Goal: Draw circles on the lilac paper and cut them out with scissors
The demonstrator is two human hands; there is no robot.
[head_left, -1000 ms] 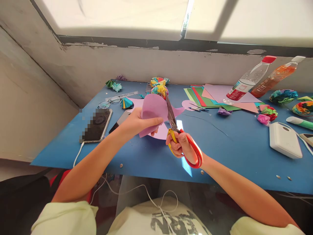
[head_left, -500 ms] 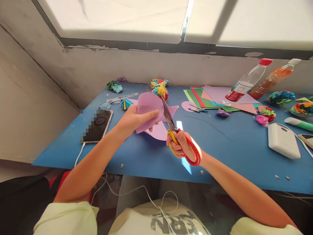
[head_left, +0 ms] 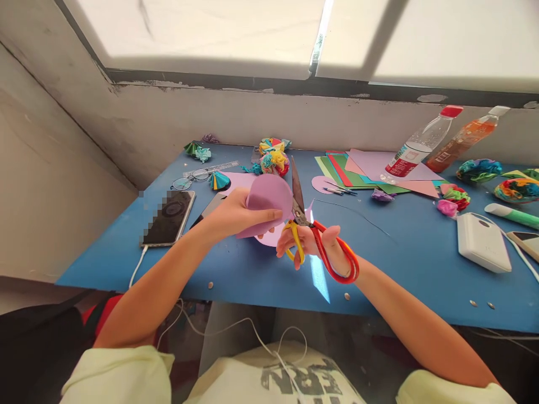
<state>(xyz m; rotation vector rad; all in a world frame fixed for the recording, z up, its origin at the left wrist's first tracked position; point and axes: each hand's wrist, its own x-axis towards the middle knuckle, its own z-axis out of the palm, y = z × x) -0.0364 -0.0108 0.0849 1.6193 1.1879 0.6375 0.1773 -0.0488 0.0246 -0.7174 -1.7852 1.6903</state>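
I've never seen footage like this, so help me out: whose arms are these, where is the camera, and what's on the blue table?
No machine here: a person wears the camera on the head, looking down at their own bare arms. The left hand holds a curled lilac paper. The right hand works red-and-yellow scissors at its edge. On the blue table lie a phone, glasses, coloured paper sheets, two bottles, paper flowers and a white box.

phone (head_left: 168, 217) left on table (head_left: 261, 275), paper stack (head_left: 362, 168) behind, power bank (head_left: 482, 242) right
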